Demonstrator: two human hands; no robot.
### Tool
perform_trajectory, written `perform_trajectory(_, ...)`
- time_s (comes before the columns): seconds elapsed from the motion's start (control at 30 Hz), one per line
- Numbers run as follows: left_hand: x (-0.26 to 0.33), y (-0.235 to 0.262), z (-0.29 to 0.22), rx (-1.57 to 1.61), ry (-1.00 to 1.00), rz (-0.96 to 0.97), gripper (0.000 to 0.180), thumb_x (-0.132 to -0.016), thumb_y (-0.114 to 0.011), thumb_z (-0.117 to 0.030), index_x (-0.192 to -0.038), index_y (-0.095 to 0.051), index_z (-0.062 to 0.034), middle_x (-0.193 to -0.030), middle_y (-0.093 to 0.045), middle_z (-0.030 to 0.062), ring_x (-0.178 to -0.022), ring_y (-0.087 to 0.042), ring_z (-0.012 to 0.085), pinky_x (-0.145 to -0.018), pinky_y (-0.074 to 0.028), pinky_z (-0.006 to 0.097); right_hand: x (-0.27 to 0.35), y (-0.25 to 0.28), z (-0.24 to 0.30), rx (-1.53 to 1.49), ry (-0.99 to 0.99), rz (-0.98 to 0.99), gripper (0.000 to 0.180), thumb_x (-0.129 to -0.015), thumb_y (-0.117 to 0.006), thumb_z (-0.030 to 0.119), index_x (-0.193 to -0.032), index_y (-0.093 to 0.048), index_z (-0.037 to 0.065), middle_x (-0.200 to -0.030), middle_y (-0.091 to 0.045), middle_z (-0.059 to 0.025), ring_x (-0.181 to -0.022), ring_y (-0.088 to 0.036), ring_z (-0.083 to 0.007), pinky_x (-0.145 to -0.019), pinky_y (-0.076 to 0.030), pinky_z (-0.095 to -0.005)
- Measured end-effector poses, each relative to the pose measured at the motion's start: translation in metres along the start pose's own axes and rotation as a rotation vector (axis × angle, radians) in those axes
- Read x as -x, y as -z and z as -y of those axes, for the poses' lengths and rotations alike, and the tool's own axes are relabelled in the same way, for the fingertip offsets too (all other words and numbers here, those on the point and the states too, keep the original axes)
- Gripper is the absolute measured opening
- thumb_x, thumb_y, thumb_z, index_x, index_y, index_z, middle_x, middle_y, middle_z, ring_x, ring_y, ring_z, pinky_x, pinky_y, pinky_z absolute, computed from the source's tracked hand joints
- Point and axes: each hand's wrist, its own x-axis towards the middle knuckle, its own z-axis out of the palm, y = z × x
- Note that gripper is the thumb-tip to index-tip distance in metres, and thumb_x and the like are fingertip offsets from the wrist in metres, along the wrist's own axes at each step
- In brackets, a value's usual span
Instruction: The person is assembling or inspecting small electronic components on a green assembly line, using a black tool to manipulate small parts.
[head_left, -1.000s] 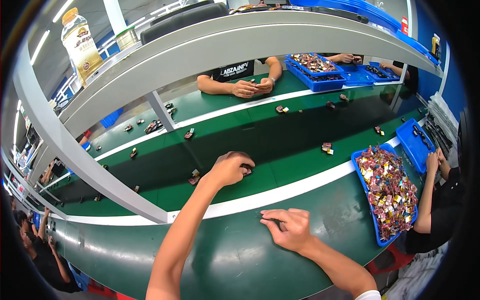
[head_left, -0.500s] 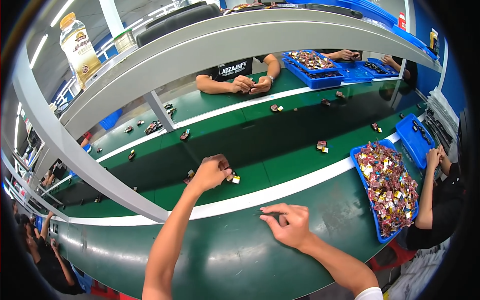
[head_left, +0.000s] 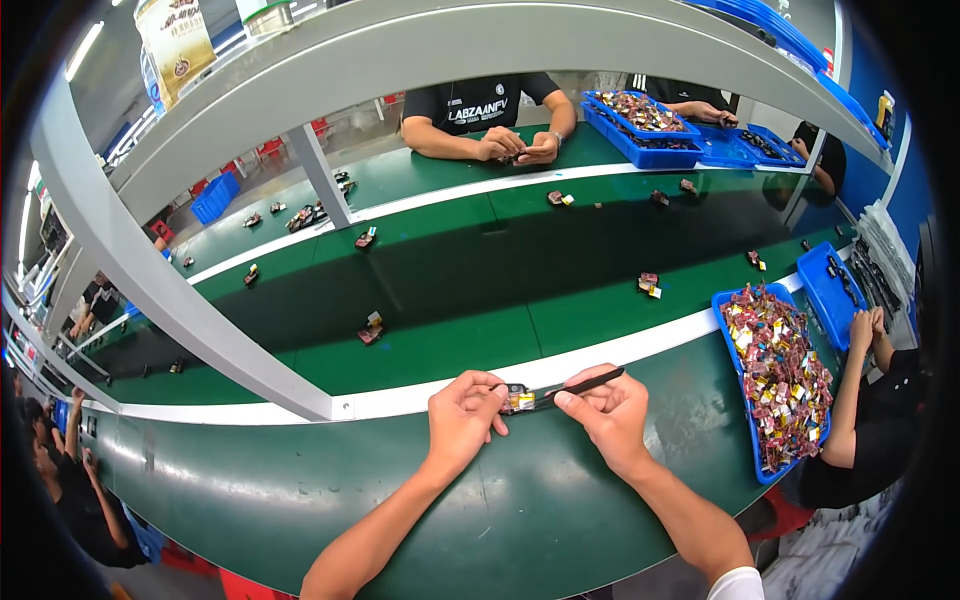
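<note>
My left hand [head_left: 462, 418] pinches a small black electronic part with a yellow and white label [head_left: 520, 400] by its left side, above the white strip at the near edge of the belt. Between the thumb and fingers of my right hand [head_left: 614, 420] is a pair of black tweezers [head_left: 592, 381]. Their thin tips point left and come close to the part or meet it; contact is too fine to tell. Both hands are in front of me, a short gap apart.
A blue tray heaped with small reddish parts [head_left: 775, 380] stands to the right. Loose parts [head_left: 371, 329] lie scattered on the green belt [head_left: 460, 340]. A grey post [head_left: 190, 290] rises at left. Co-workers sit opposite and at right, with more blue trays [head_left: 655, 157].
My left hand has drawn a part back from the belt toward my right hand. My right hand has moved up, bringing the tweezers beside it. The view has shifted slightly.
</note>
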Motion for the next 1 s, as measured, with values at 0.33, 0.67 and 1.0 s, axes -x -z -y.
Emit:
perform_trajectory(0.33,0.001,-0.018,0.002,-0.017,-0.066,0.052,0.013,-0.097,-0.062,-0.003,-0.104,-0.061,0.0075,-0.082,-0.067,0.0132,-0.056,-0.067,0.0158,-0.044,-0.049,0.024,-0.001,0.009,-0.007,0.174,0.039,0.003,0.016,-0.083,-0.077,-0.006,-0.095,-0.066,-0.003,-0.081,-0.070,-0.0034,-0.055,-0.043,0.0044,-0.047,-0.031,-0.0150)
perform_trajectory(0.67,0.001,-0.024,0.002,-0.034,-0.131,0.077,0.014,-0.098,-0.062,-0.003,-0.107,-0.060,0.0078,-0.078,-0.067,0.0122,-0.057,-0.067,0.0147,-0.046,-0.052,0.025,-0.004,0.011,0.002,0.118,-0.087,-0.009,0.017,-0.084,-0.076,-0.007,-0.098,-0.065,-0.005,-0.084,-0.071,-0.0077,-0.066,-0.060,-0.0030,-0.056,-0.046,-0.0169)
perform_trajectory(1.0,-0.001,-0.027,0.007,-0.015,-0.196,0.119,0.016,-0.098,-0.061,-0.002,-0.111,-0.059,0.0083,-0.081,-0.068,0.0136,-0.061,-0.069,0.0165,-0.049,-0.055,0.026,-0.010,0.017,0.015,0.030,-0.285,-0.013,0.017,-0.086,-0.072,-0.009,-0.100,-0.062,-0.007,-0.090,-0.073,-0.0164,-0.086,-0.074,-0.0200,-0.076,-0.059,-0.0261)
